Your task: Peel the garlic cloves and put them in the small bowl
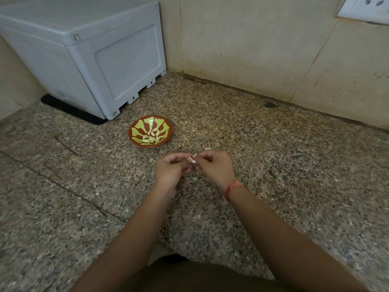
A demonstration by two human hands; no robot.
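Observation:
A small red-brown bowl [134, 131] with a green leaf pattern stands on the granite counter, with several peeled garlic cloves [152, 135] lying in it. Just in front of the bowl, my left hand [171, 168] and my right hand [214, 165] meet above the counter. Both pinch one garlic clove [192, 159] between their fingertips; its pale, pinkish skin shows between the fingers. Most of the clove is hidden by my fingers. A scrap of pale skin [208, 149] shows just behind my right hand.
A large grey plastic box [94, 60] stands on a black mat at the back left, close behind the bowl. Tiled walls close the counter at the back and right. The counter's front edge runs near my body.

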